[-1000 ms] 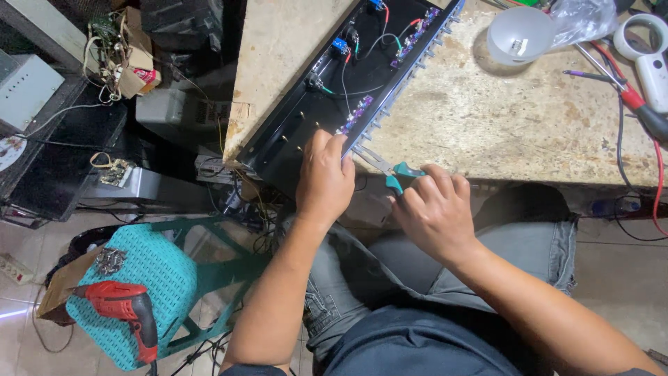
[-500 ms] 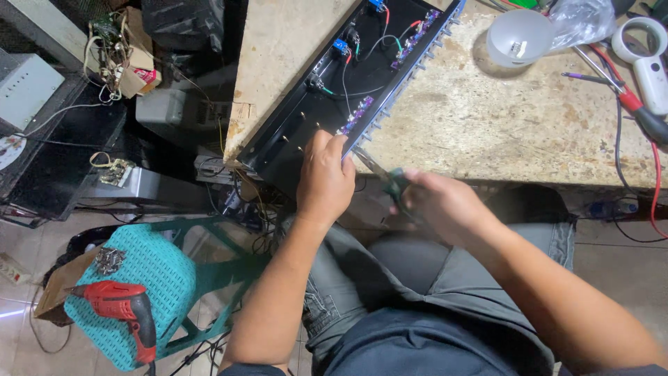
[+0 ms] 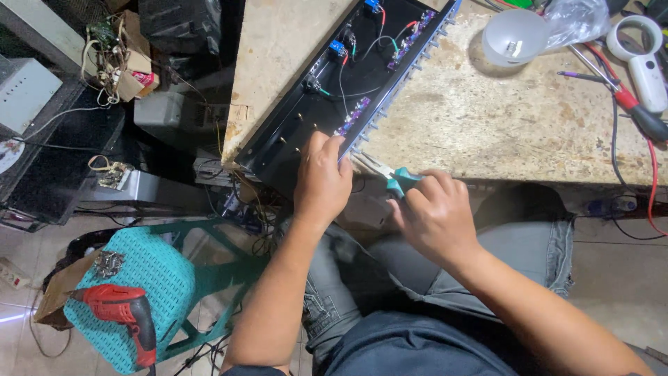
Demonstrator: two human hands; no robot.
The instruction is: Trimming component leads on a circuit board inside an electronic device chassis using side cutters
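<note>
While the left hand (image 3: 321,182) is pressing flat on the panel (image 3: 334,90), the right hand (image 3: 431,216) is gripping pliers (image 3: 390,175). Their tips are now nearing the panel's edge again.

I see my left hand (image 3: 321,182) pressing the black chassis (image 3: 292,132) near end; right hand (image 3: 435,216) just beside chassis gripping teal-handled pliers (image 3: 390,175), tips at its edge.

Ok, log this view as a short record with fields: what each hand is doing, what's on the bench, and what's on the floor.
left hand: pressed on the near end of the black chassis
right hand: gripping teal-handled pliers, tips at the chassis edge
bench: frosted bowl, white magnifier, red-handled screwdriver
floor side: teal stool with a red drill on it
</note>
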